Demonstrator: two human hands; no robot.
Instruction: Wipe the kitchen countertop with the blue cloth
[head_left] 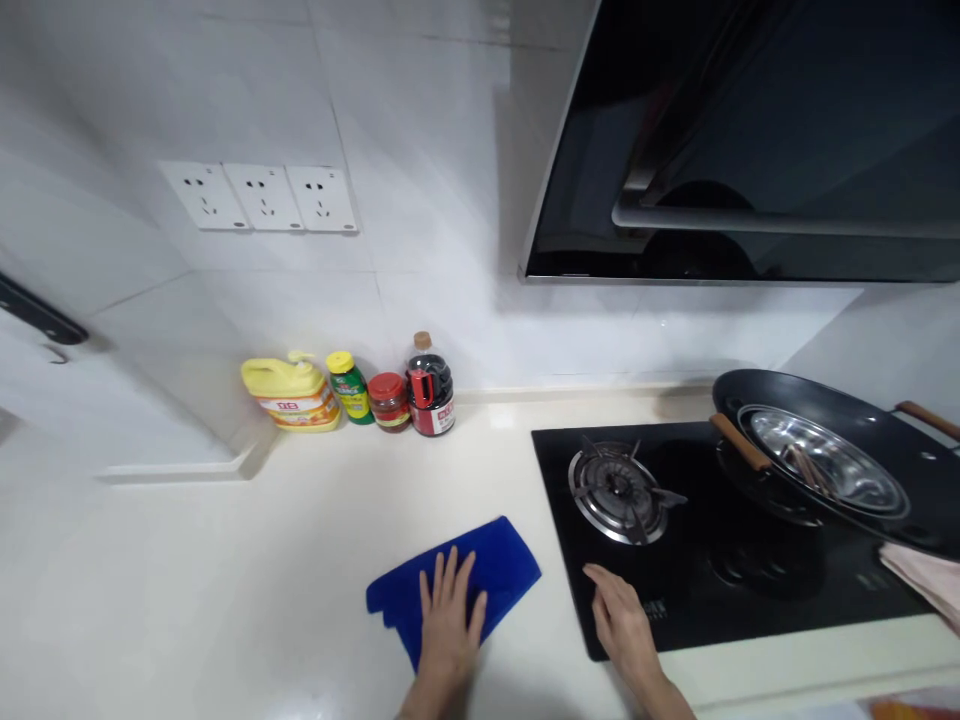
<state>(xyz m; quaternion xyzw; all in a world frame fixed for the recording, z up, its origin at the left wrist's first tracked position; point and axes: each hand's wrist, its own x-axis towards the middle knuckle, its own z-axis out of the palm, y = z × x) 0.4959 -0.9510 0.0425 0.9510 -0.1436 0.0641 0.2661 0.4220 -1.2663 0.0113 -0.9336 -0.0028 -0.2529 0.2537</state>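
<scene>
A blue cloth (499, 565) lies folded on the pale countertop (300, 570), left of the cooktop. My left hand (448, 615) rests flat on top of it, fingers spread and pressing the fabric rather than gripping it. Over the front left part of the black glass cooktop (675, 600) is my right hand (624, 622), loosely bent, with its fingers stretched toward the upper left. I see nothing in it; part of its palm is hidden. Just beyond the right hand sits a gas burner (619, 490) with metal pan supports.
A yellow jug (296, 395), green bottle (350, 388), red-lidded jar (389, 402) and dark sauce bottle (430, 390) line the wall. On the right burner stands a large wok (825, 395) holding a metal bowl (832, 455). A range hood (750, 130) overhangs the cooktop; a pink cloth (926, 580) lies right.
</scene>
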